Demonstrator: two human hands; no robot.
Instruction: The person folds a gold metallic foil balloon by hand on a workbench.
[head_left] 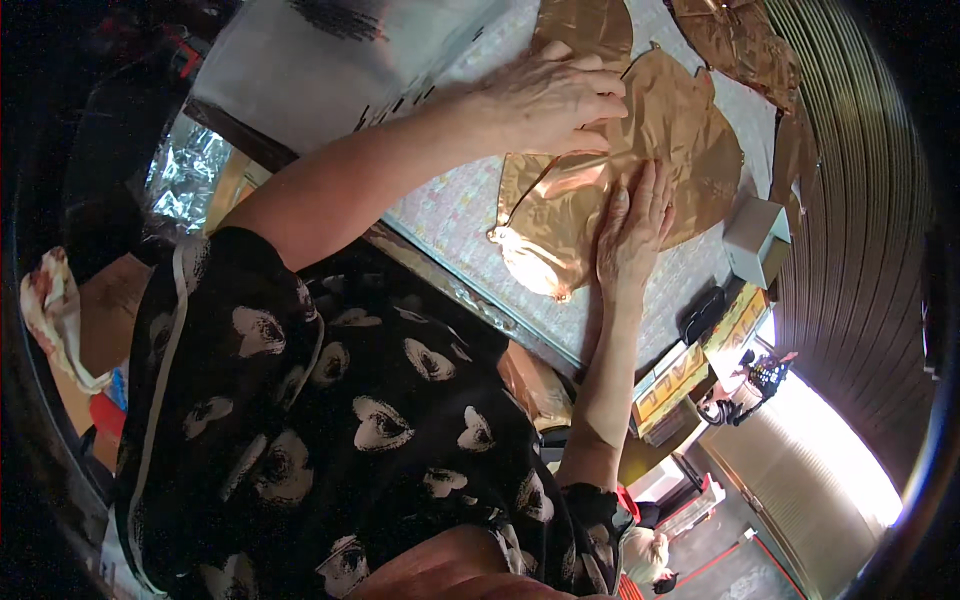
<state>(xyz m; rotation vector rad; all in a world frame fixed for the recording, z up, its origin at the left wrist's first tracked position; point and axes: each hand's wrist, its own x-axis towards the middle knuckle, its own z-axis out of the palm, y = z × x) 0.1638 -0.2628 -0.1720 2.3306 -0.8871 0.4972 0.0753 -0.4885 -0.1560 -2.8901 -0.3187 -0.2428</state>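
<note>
- A patterned tabletop (452, 226) is supporting gold foil (695, 150).
- Left hand (555, 105) is touching it, fingers loosely spread.
- Right hand (632, 232) is lying on it, fingers extended.

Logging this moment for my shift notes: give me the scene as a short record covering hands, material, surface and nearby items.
Left hand: palm down on the gold foil piece, fingers slightly bent
Right hand: on the same piece, fingers extended
Material: shiny, creased
Surface: pale patterned table cover
Nearby, right: white box, black case
Upper right: other foil pieces
Hidden: undersides of both hands
</note>
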